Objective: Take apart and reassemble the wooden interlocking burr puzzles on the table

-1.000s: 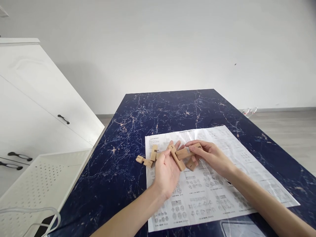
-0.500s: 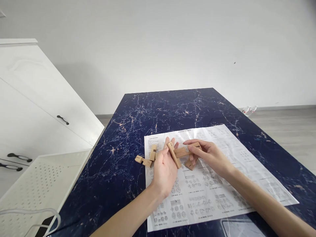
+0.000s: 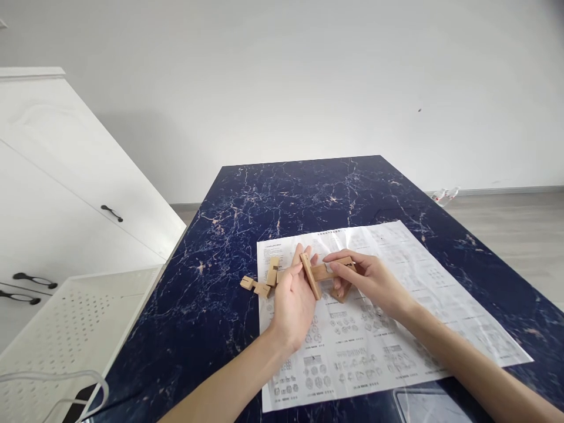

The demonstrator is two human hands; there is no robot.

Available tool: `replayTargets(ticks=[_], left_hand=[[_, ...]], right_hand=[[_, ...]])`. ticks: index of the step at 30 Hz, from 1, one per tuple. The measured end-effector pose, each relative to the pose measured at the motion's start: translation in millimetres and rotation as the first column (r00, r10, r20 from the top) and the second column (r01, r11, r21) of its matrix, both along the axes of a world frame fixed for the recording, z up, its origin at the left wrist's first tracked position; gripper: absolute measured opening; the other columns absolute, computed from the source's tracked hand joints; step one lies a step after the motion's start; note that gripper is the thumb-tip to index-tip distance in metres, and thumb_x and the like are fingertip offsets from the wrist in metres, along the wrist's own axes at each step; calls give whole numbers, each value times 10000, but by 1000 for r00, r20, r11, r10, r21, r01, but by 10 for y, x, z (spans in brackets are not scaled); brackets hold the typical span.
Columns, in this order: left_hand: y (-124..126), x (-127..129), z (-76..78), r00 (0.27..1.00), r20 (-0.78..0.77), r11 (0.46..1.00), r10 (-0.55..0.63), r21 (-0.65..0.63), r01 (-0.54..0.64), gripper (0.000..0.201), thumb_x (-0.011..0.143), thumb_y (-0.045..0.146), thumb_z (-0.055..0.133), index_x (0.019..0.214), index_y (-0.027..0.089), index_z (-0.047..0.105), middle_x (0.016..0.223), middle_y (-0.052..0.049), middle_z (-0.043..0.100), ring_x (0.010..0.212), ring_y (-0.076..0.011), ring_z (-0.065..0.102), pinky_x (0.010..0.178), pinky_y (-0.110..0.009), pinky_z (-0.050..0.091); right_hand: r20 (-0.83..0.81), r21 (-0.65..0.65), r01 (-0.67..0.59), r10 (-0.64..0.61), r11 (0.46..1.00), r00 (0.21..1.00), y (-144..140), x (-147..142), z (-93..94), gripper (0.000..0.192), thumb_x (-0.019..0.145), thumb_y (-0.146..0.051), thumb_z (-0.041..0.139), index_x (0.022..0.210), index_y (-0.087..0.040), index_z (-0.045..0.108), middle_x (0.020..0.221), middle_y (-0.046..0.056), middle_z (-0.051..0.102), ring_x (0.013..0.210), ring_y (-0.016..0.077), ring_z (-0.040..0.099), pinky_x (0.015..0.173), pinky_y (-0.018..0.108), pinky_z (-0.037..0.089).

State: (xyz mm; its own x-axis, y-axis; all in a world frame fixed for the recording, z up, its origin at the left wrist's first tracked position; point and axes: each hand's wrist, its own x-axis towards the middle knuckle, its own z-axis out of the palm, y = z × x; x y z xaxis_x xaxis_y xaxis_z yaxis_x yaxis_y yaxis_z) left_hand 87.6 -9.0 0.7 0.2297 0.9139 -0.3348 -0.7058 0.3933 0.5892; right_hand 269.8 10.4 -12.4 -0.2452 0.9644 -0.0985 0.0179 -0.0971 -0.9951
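My left hand (image 3: 294,305) is turned palm up, with a slim wooden puzzle bar (image 3: 311,277) standing slanted between its thumb and fingers. A second wooden puzzle piece (image 3: 322,272) meets that bar from the right; whether the two interlock I cannot tell. My right hand (image 3: 372,281) pinches this second piece at its far end, where a dark mark shows. Below the right fingers is another wooden block (image 3: 339,294), partly hidden by them. Left of my left hand lie several loose notched blocks (image 3: 263,289), one of them upright-looking and longer (image 3: 272,270).
A large printed sheet (image 3: 352,382) with small diagrams covers the near part of the dark blue marbled table (image 3: 282,200). A phone-like flat object (image 3: 425,405) lies at the front edge. White cabinets (image 3: 79,158) and a perforated white surface with a cable (image 3: 74,311) stand left.
My right hand has shifted slightly left, bringing the second piece closer against the slim bar. The bar has turned a little in my left hand. The loose blocks look unmoved.
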Motion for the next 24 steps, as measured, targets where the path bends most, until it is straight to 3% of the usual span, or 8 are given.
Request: replayTargets(ticks=[6, 13, 17, 24], left_hand=[[13, -3, -36, 999, 32, 1000, -2, -11, 2, 534, 1055, 324, 523, 1589, 326, 521, 1685, -6, 488, 1590, -257, 398, 1300, -437, 352], [-8, 20, -18, 998, -46, 996, -53, 73, 56, 351, 1062, 376, 624, 1350, 219, 747, 1555, -94, 626, 1567, -321, 423, 1299, -430, 316], [-41, 32, -17, 989, -105, 979, -103, 163, 119, 385, 1065, 447, 625, 1345, 218, 757, 1485, -114, 676, 1509, -351, 486, 1282, -491, 324], [-41, 16, -29, 980, -153, 976, -128, 157, 152, 404, 1089, 479, 573, 1423, 302, 717, 1546, -63, 640, 1537, -315, 456, 1316, -476, 284]], right_hand=[[-10, -17, 9, -9, 1000, 1000, -3, 3, -13, 396, 962, -586, 738, 1116, -223, 765, 700, 31, 725, 610, 205, 704, 641, 382, 627], [-213, -116, -4, -21, 993, 977, 32, 44, -58, 370, 951, -574, 767, 1061, -224, 718, 694, 9, 677, 622, 204, 672, 637, 373, 594], [-264, -125, -28, -6, 992, 965, 37, 47, -35, 355, 948, -547, 781, 1078, -224, 711, 711, 9, 679, 643, 193, 664, 642, 351, 571], [-277, -138, -103, 61, 985, 959, -11, -1, 5, 380, 977, -529, 756, 1195, -219, 721, 773, 23, 669, 689, 194, 635, 681, 363, 531]])
